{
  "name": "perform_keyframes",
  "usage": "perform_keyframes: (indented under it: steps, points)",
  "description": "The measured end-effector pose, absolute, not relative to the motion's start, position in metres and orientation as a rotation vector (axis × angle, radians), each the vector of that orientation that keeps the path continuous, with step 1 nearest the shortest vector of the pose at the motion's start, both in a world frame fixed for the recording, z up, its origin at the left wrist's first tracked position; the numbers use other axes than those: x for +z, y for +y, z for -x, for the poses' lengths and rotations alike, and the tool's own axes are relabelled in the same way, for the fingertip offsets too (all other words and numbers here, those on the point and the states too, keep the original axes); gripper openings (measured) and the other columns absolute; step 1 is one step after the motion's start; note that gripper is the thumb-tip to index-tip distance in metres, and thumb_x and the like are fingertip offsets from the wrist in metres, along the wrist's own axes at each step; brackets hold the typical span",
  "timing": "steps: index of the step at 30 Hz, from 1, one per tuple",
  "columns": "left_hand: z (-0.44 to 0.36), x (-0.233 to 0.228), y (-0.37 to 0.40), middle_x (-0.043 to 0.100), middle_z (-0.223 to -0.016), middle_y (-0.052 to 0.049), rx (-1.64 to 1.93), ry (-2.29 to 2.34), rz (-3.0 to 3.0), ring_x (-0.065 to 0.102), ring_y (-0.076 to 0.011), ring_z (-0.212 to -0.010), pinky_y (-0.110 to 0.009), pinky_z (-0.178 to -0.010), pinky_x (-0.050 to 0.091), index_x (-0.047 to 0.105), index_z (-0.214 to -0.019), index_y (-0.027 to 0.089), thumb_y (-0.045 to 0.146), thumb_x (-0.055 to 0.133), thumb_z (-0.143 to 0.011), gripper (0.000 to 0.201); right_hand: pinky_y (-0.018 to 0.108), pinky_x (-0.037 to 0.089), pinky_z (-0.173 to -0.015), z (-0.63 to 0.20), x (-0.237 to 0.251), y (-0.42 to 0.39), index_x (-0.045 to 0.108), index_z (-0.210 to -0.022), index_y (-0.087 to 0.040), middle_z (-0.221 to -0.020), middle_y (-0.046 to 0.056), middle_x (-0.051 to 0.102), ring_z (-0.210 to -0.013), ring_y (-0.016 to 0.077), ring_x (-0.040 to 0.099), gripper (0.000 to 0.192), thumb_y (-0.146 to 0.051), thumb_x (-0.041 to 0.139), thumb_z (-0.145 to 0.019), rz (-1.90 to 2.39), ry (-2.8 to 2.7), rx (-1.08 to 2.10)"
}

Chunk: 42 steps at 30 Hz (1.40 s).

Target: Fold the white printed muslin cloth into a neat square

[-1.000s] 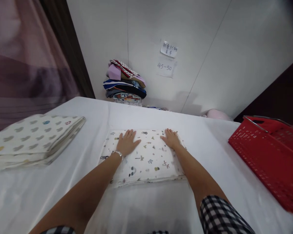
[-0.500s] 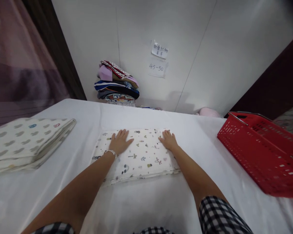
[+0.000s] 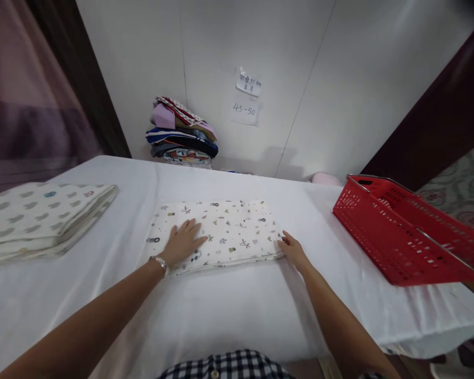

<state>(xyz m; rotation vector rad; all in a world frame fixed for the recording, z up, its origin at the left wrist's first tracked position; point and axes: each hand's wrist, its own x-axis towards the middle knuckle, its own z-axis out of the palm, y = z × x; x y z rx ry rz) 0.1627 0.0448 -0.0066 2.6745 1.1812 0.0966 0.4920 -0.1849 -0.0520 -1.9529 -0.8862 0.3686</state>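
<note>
A white cloth (image 3: 221,231) printed with small plants, rainbows and figures lies folded into a flat rectangle in front of me. My left hand (image 3: 181,242) rests flat on its left part, fingers spread, with a bracelet at the wrist. At the cloth's right edge, close to the front corner, my right hand (image 3: 294,251) touches the side with slightly bent fingers held apart. Several layers show along the cloth's front fold.
The table (image 3: 229,310) has a white cover. To the left lies a thick folded cloth (image 3: 35,216) with grey shapes. A red basket (image 3: 403,237) stands at the right. Behind the table are a stack of folded fabrics (image 3: 181,131) and a wall with paper notes (image 3: 246,110).
My right hand has slid from the cloth's far right corner toward me to its right edge near the front. The left hand has drawn back a little, still flat on the cloth.
</note>
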Motion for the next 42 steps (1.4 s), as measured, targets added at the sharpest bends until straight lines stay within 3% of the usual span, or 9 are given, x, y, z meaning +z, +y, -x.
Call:
perform_keyframes:
  steps: [4,6,9,13,17,22,29,34,42]
  points:
    - [-0.127,-0.014,0.026,0.031,-0.151,-0.011,0.143,1.288,-2.674,0.024,-0.0327,-0.139,-0.058,-0.109,0.017,0.047,-0.136,0.021,0.055,0.036,-0.086,0.061,0.031,0.053,-0.059,-0.488,-0.050,-0.195,0.059,-0.124,-0.014,-0.085,0.007,0.071,-0.067,0.0187,0.065,0.057,-0.044,0.055,-0.076,1.967,-0.894,0.387]
    - [-0.111,-0.017,0.019,0.032,-0.150,-0.010,0.205,1.352,-2.670,0.024,-0.0317,-0.139,-0.058,-0.109,0.017,0.045,-0.136,0.022,0.054,0.037,-0.087,0.059,0.032,0.053,-0.059,-0.488,-0.049,-0.195,0.062,-0.120,-0.013,-0.082,0.008,0.070,-0.065,0.0197,0.065,0.054,-0.045,0.055,-0.076,1.998,-0.924,0.359]
    - [-0.099,-0.017,0.012,0.033,-0.150,-0.008,0.280,1.359,-2.646,0.026,-0.0285,-0.139,-0.054,-0.111,0.018,0.044,-0.137,0.023,0.052,0.035,-0.089,0.056,0.038,0.053,-0.072,-0.482,-0.049,-0.193,0.065,-0.112,-0.015,-0.093,0.011,0.069,-0.079,0.0243,0.065,0.049,-0.045,0.051,-0.077,2.108,-1.020,0.213]
    - [-0.093,-0.011,0.008,0.045,-0.143,-0.008,0.372,1.399,-2.565,0.034,-0.0253,-0.135,-0.048,-0.111,0.024,0.057,-0.123,0.022,0.045,0.036,-0.091,0.045,0.044,0.045,-0.090,-0.464,-0.052,-0.192,0.057,-0.124,-0.014,-0.115,0.016,0.061,-0.105,0.0288,0.057,0.052,-0.043,0.041,-0.083,2.258,-1.208,-0.040]
    - [-0.073,-0.013,-0.001,0.059,-0.127,-0.008,0.593,1.442,-2.539,0.046,-0.0218,-0.125,-0.042,-0.107,0.031,0.064,-0.106,0.022,0.040,0.035,-0.092,0.037,0.045,0.041,-0.096,-0.452,-0.052,-0.194,0.052,-0.127,-0.011,-0.125,0.019,0.055,-0.115,0.0294,0.050,0.051,-0.038,0.036,-0.087,2.229,-1.269,-0.247]
    - [-0.046,-0.029,-0.010,0.065,-0.115,-0.009,0.868,1.420,-2.490,0.056,-0.0223,-0.112,-0.040,-0.099,0.041,0.067,-0.098,0.020,0.041,0.040,-0.091,0.035,0.050,0.037,-0.100,-0.441,-0.049,-0.193,0.059,-0.116,-0.016,-0.125,0.014,0.057,-0.118,0.0277,0.049,0.036,-0.032,0.041,-0.089,1.953,-1.378,-0.518]
    - [-0.069,-0.029,-0.034,0.066,-0.113,-0.009,0.929,1.072,-2.688,0.056,-0.0247,-0.108,-0.045,-0.096,0.039,0.068,-0.099,0.022,0.040,0.049,-0.089,0.028,0.043,0.044,-0.094,-0.380,-0.038,-0.164,0.067,-0.102,-0.022,-0.102,0.007,0.068,-0.104,0.0223,0.058,0.025,-0.024,0.045,-0.090,1.603,-1.802,-0.209]
    - [-0.093,-0.030,-0.041,0.067,-0.106,-0.007,0.821,0.892,-2.737,0.056,-0.0235,-0.101,-0.042,-0.091,0.041,0.068,-0.099,0.022,0.036,0.048,-0.090,0.026,0.041,0.045,-0.089,-0.345,-0.037,-0.144,0.068,-0.101,-0.021,-0.103,0.007,0.068,-0.099,0.0222,0.059,0.021,-0.024,0.052,-0.088,1.528,-1.921,-0.075]
    - [-0.093,-0.037,-0.039,0.067,-0.103,-0.007,0.815,0.852,-2.688,0.056,-0.0223,-0.098,-0.040,-0.088,0.043,0.068,-0.100,0.021,0.032,0.044,-0.092,0.028,0.041,0.046,-0.086,-0.337,-0.044,-0.140,0.068,-0.104,-0.021,-0.103,0.009,0.066,-0.095,0.0230,0.056,0.023,-0.022,0.050,-0.089,1.584,-1.967,-0.110]
